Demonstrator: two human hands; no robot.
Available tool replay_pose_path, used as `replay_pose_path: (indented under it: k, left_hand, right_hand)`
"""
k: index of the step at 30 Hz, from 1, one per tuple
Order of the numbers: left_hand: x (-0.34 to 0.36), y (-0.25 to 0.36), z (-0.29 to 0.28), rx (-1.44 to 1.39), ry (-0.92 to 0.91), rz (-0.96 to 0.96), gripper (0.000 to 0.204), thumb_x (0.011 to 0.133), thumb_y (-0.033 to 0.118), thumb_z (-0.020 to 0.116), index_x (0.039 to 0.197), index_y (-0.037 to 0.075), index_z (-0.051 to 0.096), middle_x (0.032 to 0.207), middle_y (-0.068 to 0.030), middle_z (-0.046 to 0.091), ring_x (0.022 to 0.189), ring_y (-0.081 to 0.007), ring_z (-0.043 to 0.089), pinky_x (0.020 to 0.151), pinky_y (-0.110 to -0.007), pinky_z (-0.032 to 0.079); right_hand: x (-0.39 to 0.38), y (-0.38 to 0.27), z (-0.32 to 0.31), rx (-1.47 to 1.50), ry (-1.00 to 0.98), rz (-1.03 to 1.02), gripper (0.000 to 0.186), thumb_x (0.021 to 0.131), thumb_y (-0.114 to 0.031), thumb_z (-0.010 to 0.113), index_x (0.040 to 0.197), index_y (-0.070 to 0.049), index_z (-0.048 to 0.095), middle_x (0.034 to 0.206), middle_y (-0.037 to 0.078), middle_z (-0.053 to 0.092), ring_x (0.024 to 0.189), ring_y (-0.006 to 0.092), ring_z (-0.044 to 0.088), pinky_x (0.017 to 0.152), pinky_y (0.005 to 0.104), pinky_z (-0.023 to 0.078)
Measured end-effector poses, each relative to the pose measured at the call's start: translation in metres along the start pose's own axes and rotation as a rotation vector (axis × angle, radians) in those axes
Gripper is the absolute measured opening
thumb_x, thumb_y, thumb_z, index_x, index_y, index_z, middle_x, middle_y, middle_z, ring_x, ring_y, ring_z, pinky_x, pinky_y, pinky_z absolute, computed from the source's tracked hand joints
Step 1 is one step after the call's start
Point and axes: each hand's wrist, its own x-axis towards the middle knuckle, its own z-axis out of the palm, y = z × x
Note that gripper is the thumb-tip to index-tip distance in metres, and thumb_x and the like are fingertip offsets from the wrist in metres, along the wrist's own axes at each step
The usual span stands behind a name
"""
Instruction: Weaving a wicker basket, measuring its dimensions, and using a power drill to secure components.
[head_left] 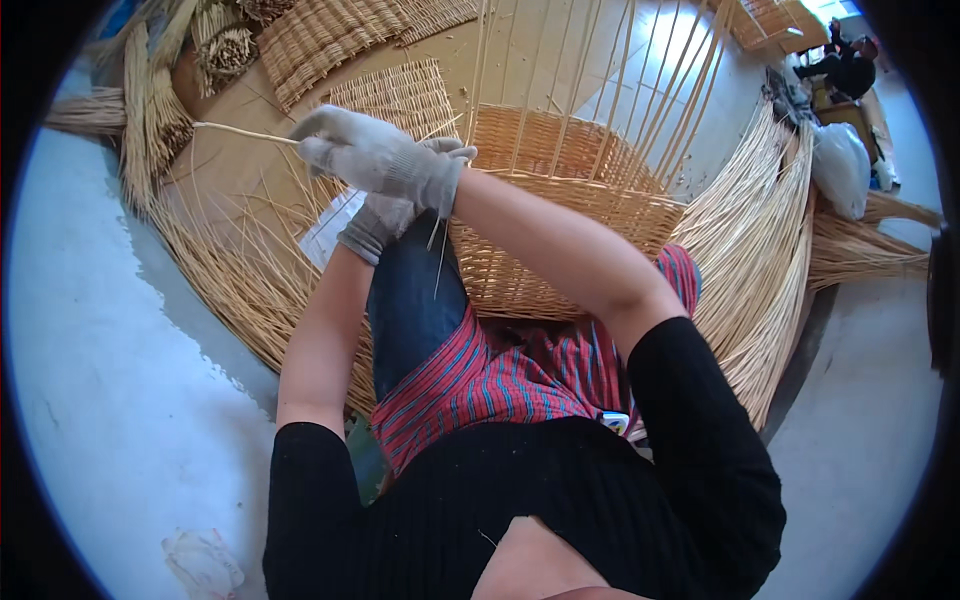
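Observation:
A half-woven wicker basket (530, 240) stands against my knees, tall upright stakes (570, 90) rising from its rim. My right hand (365, 150), in a pale grey work glove, reaches across to the left, closed on a thin wicker rod (245, 132) that points left. Beneath that wrist is my left hand (385, 215), gloved too and largely covered. Its fingertips show bent beside the basket's left rim; what they grip is hidden. Thin loose strands hang by the gloves.
Loose wicker rods (740, 220) lie in a big heap on the right, and more rods (240, 270) curve along the left. Woven panels (330, 40) and a woven mat (400, 95) lie ahead. A white plastic bag (840, 170) sits far right, near another person (850, 68).

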Motion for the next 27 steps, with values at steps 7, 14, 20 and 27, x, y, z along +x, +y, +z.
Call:
replay_pose_path:
  k: [7,14,20,27]
  left_hand:
    - [0.002,0.005,0.003,0.406,0.282,-0.049,0.041,0.102,0.037,0.067,0.131,0.010,0.060,0.116,-0.0069,0.069,0.096,-0.0149,0.067,0.081,-0.033,0.055]
    - [0.014,-0.015,0.038,0.506,0.583,0.290,0.036,0.096,0.016,0.078,0.123,0.001,0.059,0.104,-0.0050,0.070,0.089,-0.0129,0.067,0.073,-0.026,0.057]
    - [0.004,-0.012,0.063,0.551,0.510,0.280,0.050,0.094,0.015,0.079,0.134,-0.003,0.056,0.118,-0.0126,0.072,0.100,-0.0106,0.066,0.084,-0.024,0.057]
    - [-0.003,0.012,0.081,0.955,0.225,0.127,0.058,0.086,-0.002,0.079,0.140,-0.001,0.055,0.126,-0.0065,0.069,0.107,-0.0143,0.065,0.093,-0.028,0.056]
  right_hand:
    - [0.030,-0.018,-0.045,-0.582,-0.139,-0.051,0.034,0.096,-0.019,0.062,0.129,-0.023,0.068,0.107,0.006,0.077,0.100,0.0282,0.073,0.087,0.0399,0.058]
    - [0.004,-0.019,-0.094,-0.741,0.220,-0.023,0.021,0.101,-0.024,0.062,0.121,-0.026,0.070,0.100,0.000,0.077,0.091,0.0207,0.074,0.080,0.0373,0.058]
    - [-0.027,-0.009,-0.113,-0.682,0.395,-0.123,0.023,0.100,-0.021,0.065,0.123,-0.021,0.070,0.104,0.003,0.078,0.093,0.0189,0.074,0.082,0.0347,0.059]
    - [-0.200,0.045,-0.122,0.277,1.006,0.264,0.019,0.103,-0.018,0.067,0.117,-0.005,0.069,0.103,0.007,0.077,0.074,0.0099,0.068,0.058,0.0232,0.051]
